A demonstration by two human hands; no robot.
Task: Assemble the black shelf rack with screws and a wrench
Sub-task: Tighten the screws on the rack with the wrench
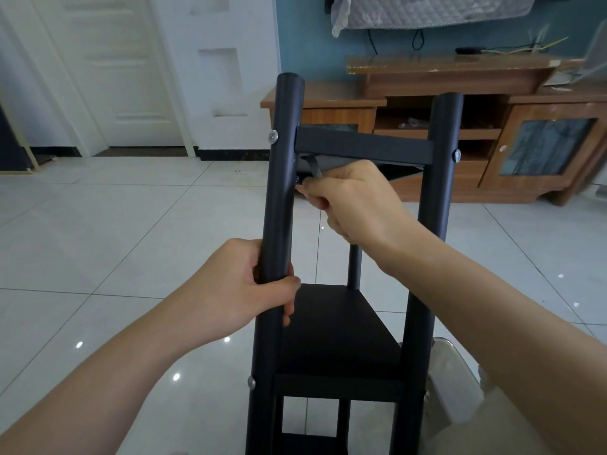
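- The black shelf rack (pixel 358 326) stands on the tiled floor (pixel 131 224) right in front of the person. Two shelves are already between its posts.
- The top shelf (pixel 364 144) spans from the left post (pixel 282 178) to the right post (pixel 437 198). A silver screw head (pixel 273 136) shows on the outer side of the left post at shelf height, and another screw (pixel 456 155) on the right post.
- The wrench (pixel 314 168), a thin grey strip, reaches up under the top shelf at the inner side of the left post. What it sits on is hidden by the shelf edge and the fingers.
- The right hand (pixel 358 201) is curled tight, pinching the lower end of the wrench just below the shelf.
- The left hand (pixel 243 290) is wrapped round the left post lower down, fingers and thumb closed on it, bracing the frame.
- The step looks like tightening the top shelf's left joint. To do it well:
  - Seat the wrench fully before turning; a half-seated wrench may slip.
  - Room under the shelf is tight, so short swings with reseating will likely work best.
  - Hold the post firm so the rack does not twist or rock on the glossy tiles.
  - Check that the shelf sits square against the post before the last snugging.
- A wooden cabinet (pixel 460 93) stands well behind the rack.
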